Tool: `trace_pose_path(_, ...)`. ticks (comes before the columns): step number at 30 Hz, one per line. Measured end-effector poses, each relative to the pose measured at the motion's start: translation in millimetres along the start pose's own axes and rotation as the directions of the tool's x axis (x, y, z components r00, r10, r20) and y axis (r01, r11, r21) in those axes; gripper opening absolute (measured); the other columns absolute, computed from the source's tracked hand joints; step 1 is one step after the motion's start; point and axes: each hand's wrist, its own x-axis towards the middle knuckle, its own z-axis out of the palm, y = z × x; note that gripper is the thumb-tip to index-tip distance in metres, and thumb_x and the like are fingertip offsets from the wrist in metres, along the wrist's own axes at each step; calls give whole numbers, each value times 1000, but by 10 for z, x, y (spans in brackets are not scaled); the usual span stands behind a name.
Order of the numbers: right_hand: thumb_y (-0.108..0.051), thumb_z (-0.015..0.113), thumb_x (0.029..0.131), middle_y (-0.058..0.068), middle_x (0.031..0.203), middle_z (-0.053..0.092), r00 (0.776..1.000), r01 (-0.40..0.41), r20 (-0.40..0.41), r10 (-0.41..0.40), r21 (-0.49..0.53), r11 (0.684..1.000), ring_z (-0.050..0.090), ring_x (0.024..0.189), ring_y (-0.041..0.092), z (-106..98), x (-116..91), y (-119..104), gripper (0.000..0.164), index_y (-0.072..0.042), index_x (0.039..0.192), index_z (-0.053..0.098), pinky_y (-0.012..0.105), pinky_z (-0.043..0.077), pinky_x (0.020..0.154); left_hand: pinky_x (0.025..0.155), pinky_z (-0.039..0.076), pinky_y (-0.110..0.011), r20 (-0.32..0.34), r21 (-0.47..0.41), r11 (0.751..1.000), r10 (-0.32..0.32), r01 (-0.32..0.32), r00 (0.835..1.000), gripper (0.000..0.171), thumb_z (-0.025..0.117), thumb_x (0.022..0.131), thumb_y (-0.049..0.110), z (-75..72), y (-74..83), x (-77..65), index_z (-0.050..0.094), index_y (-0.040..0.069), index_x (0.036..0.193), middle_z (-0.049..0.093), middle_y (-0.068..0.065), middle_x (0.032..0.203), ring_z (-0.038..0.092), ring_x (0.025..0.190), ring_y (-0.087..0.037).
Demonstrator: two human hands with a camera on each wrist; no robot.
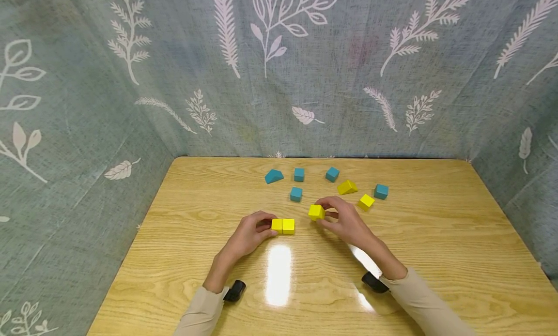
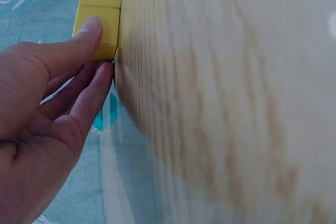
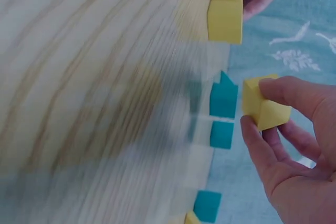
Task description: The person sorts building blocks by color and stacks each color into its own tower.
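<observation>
Left hand (image 1: pixel 250 233): pinching the left cube (image 1: pixel 276 226) of a touching yellow pair, thumb to the near side, fingers partly hidden behind.
Right hand (image 1: pixel 346 223): grasping a raised cube (image 1: pixel 316 212), also yellow, between thumb and fingertips, to the right of the pair and slightly beyond; apparently clear of the table, though hard to judge for height.
Right cube (image 1: pixel 288 226): resting flush against the left one, free of any fingers.
Technique: best done, in all likelihood, with light pressure on the pair, seam closed, and the raised cube squared up, fingertips off the underside.
Yellow spares: a loose cube (image 1: pixel 366 202) and a wedge (image 1: pixel 347 187), past the knuckles.
Blue blocks (image 1: pixel 296 194): scattered farther back.
Table (image 1: pixel 196 190): wood-grained, backed by leaf-print cloth (image 1: pixel 327 123).
</observation>
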Motion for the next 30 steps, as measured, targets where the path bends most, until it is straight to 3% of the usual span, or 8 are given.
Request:
trace_pose_path(15, 7, 77, 88, 17, 121, 67, 997, 32, 62, -43, 174, 984, 68, 115, 36, 364, 184, -78, 37, 1, 122, 64, 40, 55, 98, 96, 56, -34, 3, -20, 1000, 8, -8, 1000, 33, 74, 91, -4, 4, -24, 12, 67, -5, 124, 64, -18, 121, 65, 115, -34)
trace_pose_path(30, 4, 78, 89, 10, 115, 67, 987, 91, 120, -107, 130, 987, 68, 112, 29, 651, 311, -160, 33, -3, 118, 65, 37, 55, 100, 96, 56, -32, 12, -30, 999, 23, -23, 1000, 35, 72, 91, -8, -8, -9, -1, 64, -8, 125, 63, -21, 123, 65, 117, -37)
